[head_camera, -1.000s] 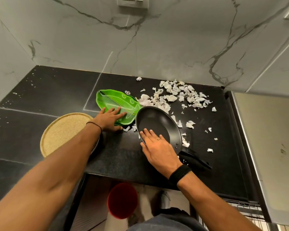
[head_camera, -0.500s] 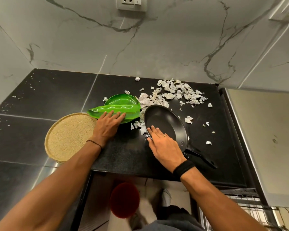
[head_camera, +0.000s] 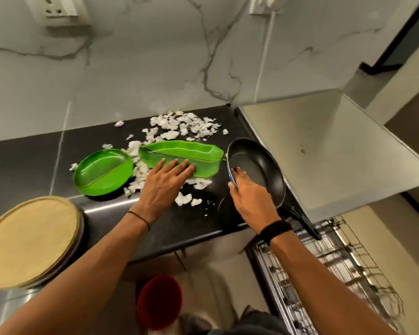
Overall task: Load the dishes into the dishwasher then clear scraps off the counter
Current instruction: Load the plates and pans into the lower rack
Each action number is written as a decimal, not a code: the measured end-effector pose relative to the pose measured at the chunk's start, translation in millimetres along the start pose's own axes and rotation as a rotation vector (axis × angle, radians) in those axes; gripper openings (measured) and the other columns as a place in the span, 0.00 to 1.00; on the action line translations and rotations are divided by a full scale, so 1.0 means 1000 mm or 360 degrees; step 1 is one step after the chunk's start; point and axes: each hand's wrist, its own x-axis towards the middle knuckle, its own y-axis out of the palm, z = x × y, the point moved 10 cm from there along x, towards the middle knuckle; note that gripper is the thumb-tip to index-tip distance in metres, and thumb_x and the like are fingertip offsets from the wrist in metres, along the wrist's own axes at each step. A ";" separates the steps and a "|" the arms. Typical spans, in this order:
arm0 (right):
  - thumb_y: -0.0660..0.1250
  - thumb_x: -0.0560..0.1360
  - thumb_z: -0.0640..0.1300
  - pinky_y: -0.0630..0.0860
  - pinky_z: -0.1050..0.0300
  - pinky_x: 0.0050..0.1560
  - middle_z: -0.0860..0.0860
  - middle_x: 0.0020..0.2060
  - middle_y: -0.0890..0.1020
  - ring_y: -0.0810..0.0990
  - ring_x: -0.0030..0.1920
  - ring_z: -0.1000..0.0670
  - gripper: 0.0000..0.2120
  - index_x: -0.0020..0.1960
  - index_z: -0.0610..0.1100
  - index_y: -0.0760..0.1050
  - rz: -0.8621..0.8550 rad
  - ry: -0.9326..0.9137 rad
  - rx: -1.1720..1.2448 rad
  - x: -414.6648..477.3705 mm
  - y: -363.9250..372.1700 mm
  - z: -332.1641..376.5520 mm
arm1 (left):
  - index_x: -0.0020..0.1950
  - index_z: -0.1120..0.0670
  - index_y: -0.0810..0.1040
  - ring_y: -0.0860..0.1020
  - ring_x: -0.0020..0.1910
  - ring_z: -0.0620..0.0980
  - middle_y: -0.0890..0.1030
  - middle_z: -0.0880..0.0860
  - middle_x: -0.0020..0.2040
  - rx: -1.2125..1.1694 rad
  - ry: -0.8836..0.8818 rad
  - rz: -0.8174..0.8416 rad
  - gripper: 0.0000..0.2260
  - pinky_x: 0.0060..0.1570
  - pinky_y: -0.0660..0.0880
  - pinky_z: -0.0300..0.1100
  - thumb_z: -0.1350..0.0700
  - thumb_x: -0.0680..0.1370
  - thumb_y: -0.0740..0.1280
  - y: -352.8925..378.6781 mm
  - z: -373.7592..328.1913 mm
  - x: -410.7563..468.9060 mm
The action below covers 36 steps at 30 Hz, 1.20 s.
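Ideally the right hand (head_camera: 250, 199), fingers hooked over the rim of the pan (head_camera: 254, 165), lifts it level toward the rack (head_camera: 348, 262) at lower right; the left hand (head_camera: 162, 187) lies flat-fingered on the leaf tray (head_camera: 191, 153).

no legible text, no labels, no brand marks, no numbers on any surface in view

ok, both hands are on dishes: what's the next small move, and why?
Probably swing the black non-stick frying pan right and down into the open wire dishwasher rack. The right hand grips its near rim, the pan looks tilted off the black stone counter, and the rack sits just beside it. The left hand only rests flat on the long green leaf-shaped tray.
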 end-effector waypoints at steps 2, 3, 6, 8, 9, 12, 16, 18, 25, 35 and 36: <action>0.56 0.85 0.47 0.71 0.46 0.66 0.42 0.75 0.68 0.69 0.73 0.42 0.22 0.77 0.42 0.64 -0.0085 0.0127 0.0003 -0.015 -0.022 -0.036 | 0.71 0.52 0.76 0.80 0.62 0.58 0.79 0.54 0.68 -0.0039 0.0117 0.0016 0.26 0.64 0.74 0.58 0.62 0.72 0.69 0.000 -0.037 0.024; 0.56 0.84 0.47 0.72 0.45 0.65 0.41 0.74 0.69 0.70 0.72 0.41 0.22 0.76 0.42 0.65 -0.0139 0.0181 0.0015 -0.025 -0.033 -0.055 | 0.71 0.51 0.75 0.80 0.63 0.58 0.79 0.54 0.68 -0.0049 0.0180 0.0016 0.26 0.64 0.73 0.57 0.61 0.72 0.69 0.000 -0.058 0.036; 0.58 0.84 0.46 0.75 0.43 0.62 0.40 0.72 0.71 0.71 0.71 0.39 0.21 0.75 0.41 0.66 -0.0284 0.0316 0.0064 -0.061 -0.064 -0.112 | 0.72 0.50 0.74 0.80 0.63 0.56 0.78 0.53 0.68 -0.0084 0.0333 -0.0031 0.23 0.65 0.73 0.56 0.58 0.76 0.68 0.000 -0.124 0.069; 0.58 0.84 0.46 0.76 0.41 0.61 0.40 0.73 0.71 0.72 0.71 0.39 0.21 0.76 0.41 0.66 -0.0340 0.0387 0.0087 -0.087 -0.080 -0.148 | 0.71 0.50 0.75 0.80 0.62 0.56 0.79 0.53 0.67 -0.0088 0.0427 -0.0036 0.22 0.64 0.74 0.57 0.58 0.76 0.67 0.001 -0.170 0.087; 0.57 0.84 0.47 0.76 0.40 0.62 0.41 0.73 0.70 0.72 0.70 0.38 0.22 0.76 0.42 0.65 -0.0357 0.0442 0.0100 -0.101 -0.088 -0.167 | 0.70 0.50 0.76 0.81 0.62 0.56 0.80 0.54 0.67 -0.0082 0.0471 -0.0024 0.22 0.63 0.75 0.57 0.58 0.76 0.65 0.001 -0.195 0.094; 0.56 0.85 0.49 0.77 0.39 0.61 0.41 0.74 0.70 0.74 0.69 0.37 0.22 0.76 0.42 0.65 -0.0405 0.0587 0.0114 -0.146 -0.109 -0.226 | 0.69 0.51 0.77 0.81 0.61 0.57 0.80 0.54 0.66 -0.0134 0.0591 0.0037 0.23 0.62 0.76 0.58 0.57 0.75 0.57 0.001 -0.274 0.108; 0.57 0.84 0.50 0.78 0.39 0.55 0.41 0.71 0.73 0.78 0.63 0.35 0.21 0.74 0.43 0.68 -0.0444 0.0766 0.0097 -0.207 -0.131 -0.298 | 0.69 0.52 0.78 0.81 0.61 0.58 0.81 0.55 0.65 -0.0124 0.0788 0.0086 0.23 0.61 0.77 0.59 0.59 0.76 0.57 0.011 -0.381 0.121; 0.57 0.84 0.50 0.78 0.40 0.53 0.40 0.67 0.77 0.80 0.59 0.35 0.21 0.73 0.43 0.69 -0.0457 0.0864 0.0113 -0.237 -0.140 -0.331 | 0.70 0.52 0.77 0.81 0.61 0.58 0.80 0.55 0.65 -0.0122 0.0913 0.0149 0.22 0.62 0.76 0.59 0.61 0.76 0.64 0.023 -0.429 0.124; 0.56 0.84 0.53 0.74 0.48 0.38 0.47 0.39 0.81 0.80 0.41 0.39 0.13 0.62 0.47 0.72 -0.0380 0.1215 0.0176 -0.325 -0.145 -0.429 | 0.69 0.51 0.77 0.81 0.59 0.59 0.83 0.55 0.61 -0.0174 0.1258 0.0353 0.23 0.62 0.75 0.59 0.63 0.74 0.68 0.056 -0.564 0.112; 0.55 0.84 0.55 0.74 0.48 0.42 0.48 0.41 0.80 0.80 0.46 0.40 0.10 0.54 0.49 0.69 -0.0102 0.1449 0.0302 -0.321 -0.076 -0.495 | 0.57 0.48 0.83 0.85 0.49 0.55 0.86 0.50 0.49 -0.0247 0.1374 0.0731 0.19 0.55 0.79 0.57 0.61 0.68 0.73 0.152 -0.604 0.082; 0.55 0.84 0.55 0.75 0.47 0.44 0.47 0.44 0.82 0.80 0.47 0.39 0.10 0.55 0.50 0.69 -0.0037 0.1460 0.0291 -0.314 -0.064 -0.502 | 0.56 0.48 0.84 0.85 0.48 0.54 0.86 0.50 0.48 -0.0280 0.1377 0.0749 0.18 0.54 0.79 0.57 0.60 0.67 0.74 0.165 -0.606 0.080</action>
